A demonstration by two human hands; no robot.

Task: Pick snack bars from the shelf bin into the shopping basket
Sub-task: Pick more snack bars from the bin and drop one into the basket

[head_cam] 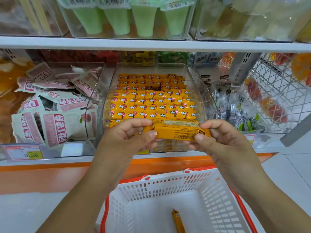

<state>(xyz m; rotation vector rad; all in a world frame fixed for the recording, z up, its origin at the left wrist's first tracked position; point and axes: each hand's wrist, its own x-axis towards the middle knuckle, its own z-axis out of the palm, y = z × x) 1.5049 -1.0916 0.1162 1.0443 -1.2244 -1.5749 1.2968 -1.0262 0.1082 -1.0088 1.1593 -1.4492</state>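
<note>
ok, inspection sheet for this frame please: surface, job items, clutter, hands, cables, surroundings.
Surface: white shelf carrying clear bins side by side.
Job's things: clear bin full of rows of orange snack bars; held bars at the bin's front; shopping basket below, with a loose bar lying in it.
Clutter: nothing seen.
Hands: left hand and right hand each pinch one end of the held bars.
Cables: nothing seen.
Surroundings: pink-and-white packets in the left bin, green cones on the shelf above, wire rack to the right.
</note>
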